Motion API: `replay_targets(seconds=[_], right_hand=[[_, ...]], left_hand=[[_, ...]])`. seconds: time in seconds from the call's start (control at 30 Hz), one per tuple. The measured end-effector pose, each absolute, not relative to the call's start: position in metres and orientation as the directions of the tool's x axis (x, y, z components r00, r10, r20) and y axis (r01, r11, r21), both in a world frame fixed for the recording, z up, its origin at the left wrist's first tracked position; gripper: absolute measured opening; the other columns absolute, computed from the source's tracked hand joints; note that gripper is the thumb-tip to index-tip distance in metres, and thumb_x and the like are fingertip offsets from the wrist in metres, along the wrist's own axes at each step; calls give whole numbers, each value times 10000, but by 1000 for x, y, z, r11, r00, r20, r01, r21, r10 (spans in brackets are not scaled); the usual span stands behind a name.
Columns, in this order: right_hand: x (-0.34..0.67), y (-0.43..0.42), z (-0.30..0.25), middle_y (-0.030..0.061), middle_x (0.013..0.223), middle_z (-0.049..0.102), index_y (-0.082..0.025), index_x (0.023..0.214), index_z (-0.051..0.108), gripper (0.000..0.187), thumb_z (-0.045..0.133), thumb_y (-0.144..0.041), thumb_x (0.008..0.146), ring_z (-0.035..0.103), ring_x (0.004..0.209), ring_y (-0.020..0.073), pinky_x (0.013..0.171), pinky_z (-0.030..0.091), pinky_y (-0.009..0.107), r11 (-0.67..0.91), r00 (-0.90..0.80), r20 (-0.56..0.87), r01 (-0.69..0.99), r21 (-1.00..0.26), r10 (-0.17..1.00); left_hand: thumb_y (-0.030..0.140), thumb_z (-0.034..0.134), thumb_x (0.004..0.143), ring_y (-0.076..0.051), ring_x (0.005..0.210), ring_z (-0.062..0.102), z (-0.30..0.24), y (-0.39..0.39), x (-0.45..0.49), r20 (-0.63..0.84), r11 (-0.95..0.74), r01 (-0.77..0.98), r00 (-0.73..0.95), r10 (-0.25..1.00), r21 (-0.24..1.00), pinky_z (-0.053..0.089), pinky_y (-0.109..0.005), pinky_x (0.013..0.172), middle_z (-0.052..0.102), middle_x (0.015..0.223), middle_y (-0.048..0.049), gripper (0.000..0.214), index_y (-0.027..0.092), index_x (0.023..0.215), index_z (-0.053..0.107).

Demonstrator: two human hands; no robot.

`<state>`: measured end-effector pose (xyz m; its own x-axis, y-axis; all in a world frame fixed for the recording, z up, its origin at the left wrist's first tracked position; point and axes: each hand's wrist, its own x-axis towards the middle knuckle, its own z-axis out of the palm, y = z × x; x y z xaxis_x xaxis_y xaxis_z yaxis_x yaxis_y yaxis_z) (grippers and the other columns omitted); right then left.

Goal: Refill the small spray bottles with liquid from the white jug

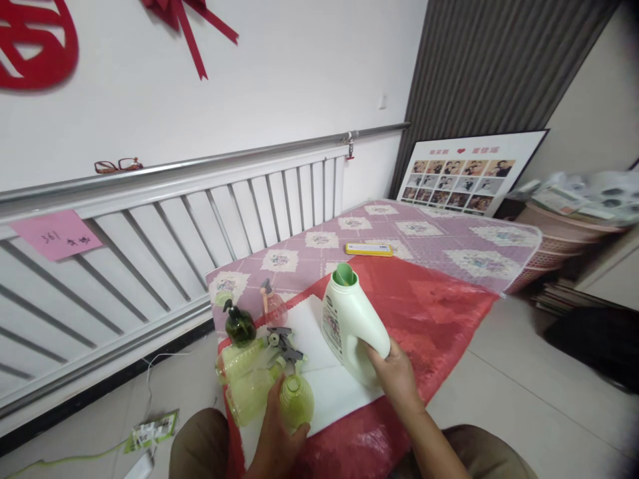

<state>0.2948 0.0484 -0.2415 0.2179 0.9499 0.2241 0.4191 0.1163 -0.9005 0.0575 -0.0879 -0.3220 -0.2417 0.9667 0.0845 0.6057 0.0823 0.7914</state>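
Observation:
My right hand (397, 376) grips the handle of a white detergent jug (349, 319) with an open green spout, standing tilted on a white sheet (324, 379). My left hand (277, 436) is wrapped round a small yellow-green ribbed bottle (296, 400) at the near edge of the sheet. Beside it lie two yellow-green spray bottles (247, 372) with grey trigger heads. A dark green pump bottle (239, 326) and a pink spray bottle (272, 306) stand just behind them.
The low table carries a red cloth (439, 313) over a purple patterned cover (449, 239), with a yellow flat box (368, 249) farther back. A white radiator (150, 246) runs along the left wall. Framed photo board (469, 173) and stacked baskets (559, 239) stand at the right.

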Motion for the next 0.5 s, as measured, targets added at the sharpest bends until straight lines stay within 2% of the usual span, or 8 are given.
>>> replay_targets(seconds=[0.13,0.23,0.33,0.5], right_hand=[[295,48,-243,98,894,764,-176,936,693,404,592,-478,688,688,824,283,713,528,359,124,203,225,416,-901,953],[295,49,-244,103,908,765,-176,943,692,415,594,-488,688,691,839,288,722,533,361,121,202,221,417,-901,954],[295,50,-245,118,912,763,-162,957,690,441,592,-497,688,692,831,292,718,535,367,110,213,217,425,-899,953],[296,50,-246,128,914,760,-150,961,685,461,593,-510,689,692,837,296,719,535,368,106,217,219,434,-894,951]], left_hand=[[170,665,594,-341,1382,310,-329,-82,56,48,99,602,-223,974,793,282,-477,1160,357,1484,-126,1033,261,1441,80],[179,690,579,-341,1358,346,-328,-74,60,76,75,593,-225,971,801,320,-482,1138,379,1463,-124,1047,278,1438,100],[193,680,606,-324,1368,332,-320,-65,70,134,15,583,-211,968,812,303,-457,1150,359,1470,-132,1003,232,1436,119],[174,649,632,-312,1375,316,-313,-57,85,124,-1,555,-184,975,832,235,-446,1173,353,1462,-172,896,139,1407,200]])
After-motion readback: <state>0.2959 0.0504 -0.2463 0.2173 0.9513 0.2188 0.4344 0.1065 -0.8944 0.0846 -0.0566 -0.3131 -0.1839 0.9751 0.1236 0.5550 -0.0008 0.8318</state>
